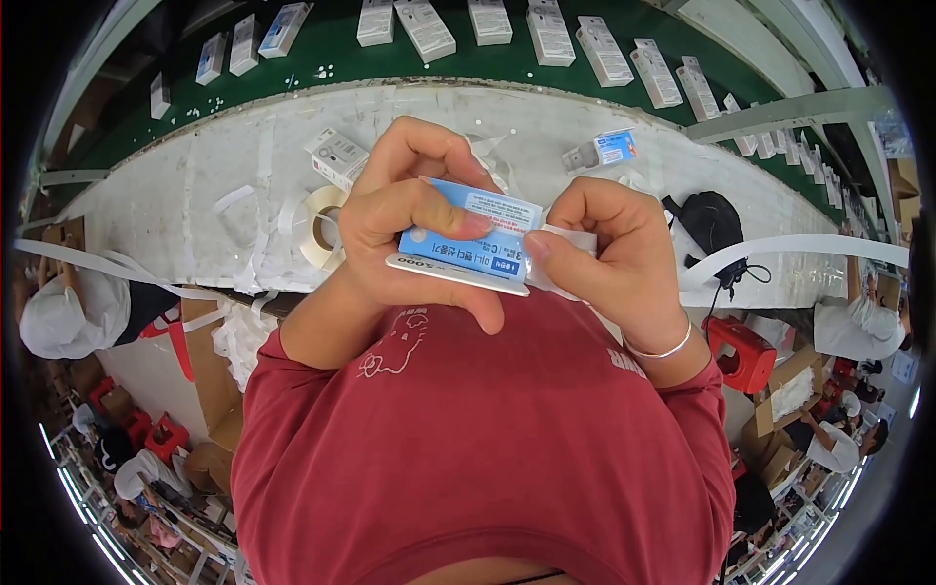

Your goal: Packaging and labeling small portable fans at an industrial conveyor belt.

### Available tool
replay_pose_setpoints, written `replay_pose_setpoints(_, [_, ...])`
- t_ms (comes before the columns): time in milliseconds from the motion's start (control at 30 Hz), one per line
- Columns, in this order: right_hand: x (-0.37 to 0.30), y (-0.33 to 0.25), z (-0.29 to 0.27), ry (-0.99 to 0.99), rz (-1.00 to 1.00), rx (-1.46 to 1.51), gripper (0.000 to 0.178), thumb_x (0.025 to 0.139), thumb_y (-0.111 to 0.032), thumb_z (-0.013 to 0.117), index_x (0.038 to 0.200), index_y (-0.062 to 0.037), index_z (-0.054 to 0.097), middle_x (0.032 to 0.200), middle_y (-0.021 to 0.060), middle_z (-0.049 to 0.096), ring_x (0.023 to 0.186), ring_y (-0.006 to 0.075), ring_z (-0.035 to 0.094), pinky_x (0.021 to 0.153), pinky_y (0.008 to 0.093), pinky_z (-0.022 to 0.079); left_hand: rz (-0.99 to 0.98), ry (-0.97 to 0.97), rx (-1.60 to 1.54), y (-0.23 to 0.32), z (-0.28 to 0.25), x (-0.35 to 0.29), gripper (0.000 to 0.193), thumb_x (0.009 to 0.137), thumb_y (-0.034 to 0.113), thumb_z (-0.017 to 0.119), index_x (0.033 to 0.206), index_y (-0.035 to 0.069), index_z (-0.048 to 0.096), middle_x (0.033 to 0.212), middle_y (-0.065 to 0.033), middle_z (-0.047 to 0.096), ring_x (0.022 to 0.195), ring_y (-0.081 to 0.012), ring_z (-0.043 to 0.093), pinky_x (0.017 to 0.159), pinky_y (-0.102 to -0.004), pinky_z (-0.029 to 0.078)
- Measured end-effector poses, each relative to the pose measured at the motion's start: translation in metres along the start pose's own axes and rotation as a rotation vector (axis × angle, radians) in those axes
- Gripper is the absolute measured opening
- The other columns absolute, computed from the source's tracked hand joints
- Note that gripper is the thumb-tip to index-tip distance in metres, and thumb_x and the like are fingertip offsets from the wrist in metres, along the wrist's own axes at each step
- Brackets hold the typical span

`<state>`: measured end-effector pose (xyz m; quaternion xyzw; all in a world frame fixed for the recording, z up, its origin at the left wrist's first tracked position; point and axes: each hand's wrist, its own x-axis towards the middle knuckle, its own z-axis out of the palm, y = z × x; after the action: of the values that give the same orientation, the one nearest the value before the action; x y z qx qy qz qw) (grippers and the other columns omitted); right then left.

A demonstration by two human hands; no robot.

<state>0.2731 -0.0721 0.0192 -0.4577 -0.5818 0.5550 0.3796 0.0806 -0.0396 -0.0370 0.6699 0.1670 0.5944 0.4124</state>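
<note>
While closed, fingers (429,143) around blue box (476,253)

Printed lines, some red, cover the blue pack (473,255); bold black digits stand on the white edge (458,274) beneath. White boxes (604,54) along the green belt (487,66) carry fine print; the red shirt (487,439) bears white lettering.

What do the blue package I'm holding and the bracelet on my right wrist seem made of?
Blue package: probably smooth printed card, judging by its flat face and straight edges. Bracelet: likely polished silver-coloured metal, from its bright highlights.
</note>
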Motion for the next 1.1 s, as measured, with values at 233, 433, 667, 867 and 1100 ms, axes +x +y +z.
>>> replay_pose_setpoints(233, [0.008, 0.008, 0.006, -0.011, 0.002, 0.054, 0.016, 0.072, -0.009, 0.07, 0.072, -0.004, 0.055, 0.063, -0.0005, 0.053, 0.055, 0.0074, 0.041, 0.052, 0.0188, 0.035, 0.028, 0.042, 0.024, 0.0, 0.001, -0.003, 0.056, 0.039, 0.041, 0.089, 0.076, 0.01, 0.062, 0.098, -0.0104, 0.047, 0.077, -0.0196, 0.058, 0.067, -0.0264, 0.053])
replay_pose_setpoints(433, [0.014, 0.017, 0.008, -0.033, -0.058, 0.097, 0.019, 0.073, -0.011, 0.072, 0.071, -0.0048, 0.054, 0.061, -0.0014, 0.051, 0.055, 0.0075, 0.041, 0.053, 0.0186, 0.035, 0.048, 0.077, 0.022, 0.003, -0.001, -0.002, 0.055, 0.04, 0.041, 0.089, 0.077, 0.01, 0.062, 0.098, -0.01, 0.046, 0.078, -0.0212, 0.06, 0.068, -0.0275, 0.054])
replay_pose_setpoints(667, [0.011, 0.022, 0.007, -0.036, -0.023, 0.041, 0.024, 0.071, -0.014, 0.076, 0.07, -0.0059, 0.053, 0.06, -0.0023, 0.049, 0.054, 0.007, 0.039, 0.052, 0.0179, 0.034, 0.073, 0.082, -0.127, -0.009, -0.007, -0.01, 0.058, 0.047, 0.05, 0.085, 0.087, 0.015, 0.06, 0.103, -0.0099, 0.042, 0.081, -0.0245, 0.061, 0.07, -0.0287, 0.054])
replay_pose_setpoints(867, [0.009, 0.006, 0.009, 0.036, -0.061, 0.185, 0.026, 0.069, -0.014, 0.078, 0.068, -0.0058, 0.053, 0.06, -0.0026, 0.048, 0.053, 0.0067, 0.038, 0.051, 0.0178, 0.033, 0.026, 0.17, -0.219, -0.008, -0.006, -0.011, 0.057, 0.044, 0.045, 0.087, 0.081, 0.011, 0.06, 0.101, -0.01, 0.043, 0.083, -0.0231, 0.059, 0.072, -0.0301, 0.053])
replay_pose_setpoints(1100, [0.037, 0.011, 0.01, -0.014, 0.068, 0.12, 0.023, 0.073, -0.013, 0.073, 0.066, -0.0065, 0.052, 0.059, -0.0029, 0.046, 0.053, 0.0058, 0.037, 0.05, 0.0173, 0.031, -0.067, 0.102, -0.07, -0.013, -0.011, -0.002, 0.04, 0.064, 0.035, 0.081, 0.091, 0.013, 0.06, 0.105, -0.0118, 0.043, 0.085, -0.0239, 0.056, 0.071, -0.0303, 0.048])
